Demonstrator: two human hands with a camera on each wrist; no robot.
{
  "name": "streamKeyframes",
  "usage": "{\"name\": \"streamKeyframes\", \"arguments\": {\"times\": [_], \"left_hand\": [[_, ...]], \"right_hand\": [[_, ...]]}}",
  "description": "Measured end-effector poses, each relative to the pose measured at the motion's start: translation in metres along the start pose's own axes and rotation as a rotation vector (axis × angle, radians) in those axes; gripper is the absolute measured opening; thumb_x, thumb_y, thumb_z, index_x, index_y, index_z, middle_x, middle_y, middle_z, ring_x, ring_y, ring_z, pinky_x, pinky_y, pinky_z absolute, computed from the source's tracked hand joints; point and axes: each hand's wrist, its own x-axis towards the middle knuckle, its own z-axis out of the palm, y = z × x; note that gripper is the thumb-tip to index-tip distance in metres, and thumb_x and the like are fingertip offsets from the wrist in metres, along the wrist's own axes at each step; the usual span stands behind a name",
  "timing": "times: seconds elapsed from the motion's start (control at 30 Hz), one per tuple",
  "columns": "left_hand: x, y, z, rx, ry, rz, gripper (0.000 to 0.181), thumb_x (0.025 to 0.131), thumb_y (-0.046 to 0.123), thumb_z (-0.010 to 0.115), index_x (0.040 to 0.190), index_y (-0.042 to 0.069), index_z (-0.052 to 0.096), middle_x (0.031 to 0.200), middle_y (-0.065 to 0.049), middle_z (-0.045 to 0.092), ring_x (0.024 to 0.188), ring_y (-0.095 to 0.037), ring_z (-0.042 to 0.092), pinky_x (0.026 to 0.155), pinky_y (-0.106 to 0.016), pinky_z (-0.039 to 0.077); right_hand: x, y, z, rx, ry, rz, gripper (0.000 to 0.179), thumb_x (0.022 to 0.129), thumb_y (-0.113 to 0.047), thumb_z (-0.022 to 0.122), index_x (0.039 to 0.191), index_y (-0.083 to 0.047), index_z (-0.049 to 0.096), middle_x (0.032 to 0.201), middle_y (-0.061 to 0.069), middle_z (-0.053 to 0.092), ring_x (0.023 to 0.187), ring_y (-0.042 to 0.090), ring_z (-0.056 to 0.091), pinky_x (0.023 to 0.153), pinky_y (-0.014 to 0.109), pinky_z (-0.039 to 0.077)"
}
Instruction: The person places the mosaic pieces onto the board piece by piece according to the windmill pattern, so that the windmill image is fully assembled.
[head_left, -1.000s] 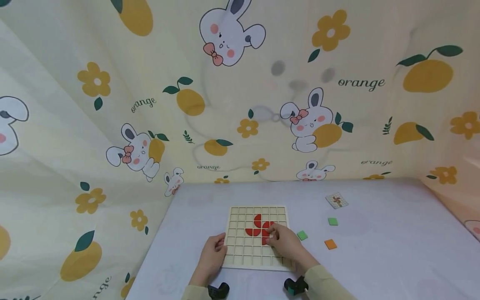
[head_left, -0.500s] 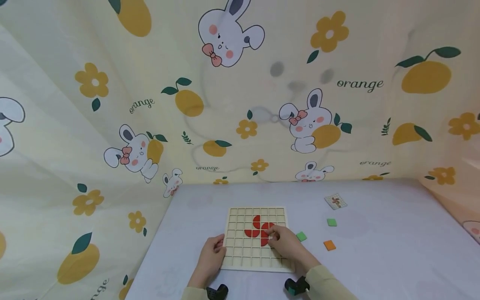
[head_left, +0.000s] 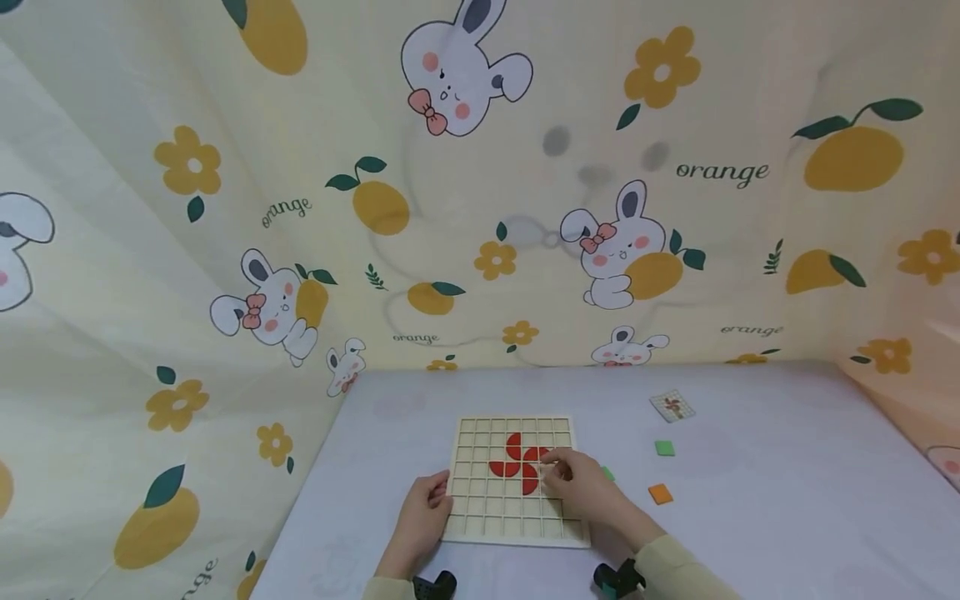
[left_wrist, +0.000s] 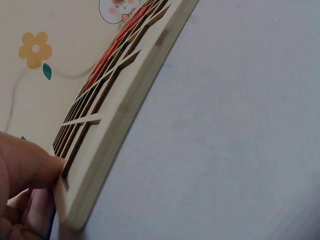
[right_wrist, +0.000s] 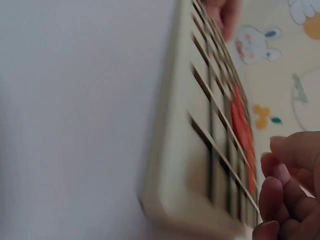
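A pale wooden grid board (head_left: 498,521) lies on the table. Several red rounded pieces (head_left: 529,479) sit in its squares in a pinwheel shape. At the board's left edge, my left hand (head_left: 423,512) holds on; the left wrist view shows the thumb on the rim (left_wrist: 61,170) and the other fingers lower at the side. Over the right part of the board is my right hand (head_left: 585,487), its fingers bent loosely and partly covering the right-hand red piece (head_left: 534,453). In the right wrist view nothing shows between those fingers (right_wrist: 277,172).
Right of the board lie a green tile (head_left: 608,473), partly behind my right hand, another green tile (head_left: 664,448) and an orange tile (head_left: 660,494). A small card with a pinwheel picture (head_left: 673,406) is farther back. A printed curtain (head_left: 450,250) stands behind the table.
My right hand has let go of the lower red piece and drawn slightly right, uncovering that piece and hiding more of the nearer green tile. The left hand stays at the board's edge.
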Motion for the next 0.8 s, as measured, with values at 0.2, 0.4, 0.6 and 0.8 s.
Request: {"name": "streamKeyframes", "arguments": {"times": [0.2,0.4,0.6,0.8], "left_hand": [[0.000,0.001,0.001,0.000,-0.004,-0.009,0.045,0.086,-0.001,0.061,0.130,0.000,0.056,0.106,-0.005,0.054,0.094,-0.017,0.052,0.084,-0.033,0.049],[-0.002,0.001,0.001,0.015,0.014,0.004,0.044,0.086,-0.001,0.061,0.130,0.000,0.057,0.105,-0.004,0.054,0.094,-0.016,0.053,0.084,-0.033,0.049],[-0.003,0.001,0.001,0.013,0.021,0.016,0.043,0.086,-0.001,0.060,0.129,0.000,0.058,0.105,-0.004,0.055,0.094,-0.016,0.053,0.083,-0.031,0.050],[-0.003,0.001,0.000,0.010,0.005,0.016,0.043,0.086,-0.001,0.060,0.129,0.000,0.057,0.105,-0.005,0.054,0.095,-0.016,0.053,0.083,-0.030,0.049]], "right_hand": [[-0.003,0.017,-0.039,-0.128,0.063,0.101,0.035,0.086,-0.030,0.073,0.118,-0.019,0.065,0.093,-0.004,0.058,0.080,0.016,0.050,0.063,0.031,0.045],[-0.007,0.036,-0.059,-0.202,0.063,0.133,0.040,0.080,-0.027,0.078,0.118,-0.019,0.066,0.102,0.000,0.060,0.084,0.017,0.050,0.068,0.032,0.044],[-0.009,0.049,-0.062,-0.234,0.059,0.117,0.041,0.077,-0.027,0.081,0.115,-0.017,0.068,0.100,-0.001,0.059,0.084,0.017,0.049,0.070,0.033,0.044],[-0.010,0.051,-0.065,-0.237,0.037,0.106,0.039,0.076,-0.026,0.081,0.112,-0.017,0.069,0.098,-0.001,0.059,0.084,0.017,0.049,0.071,0.033,0.044]]}}
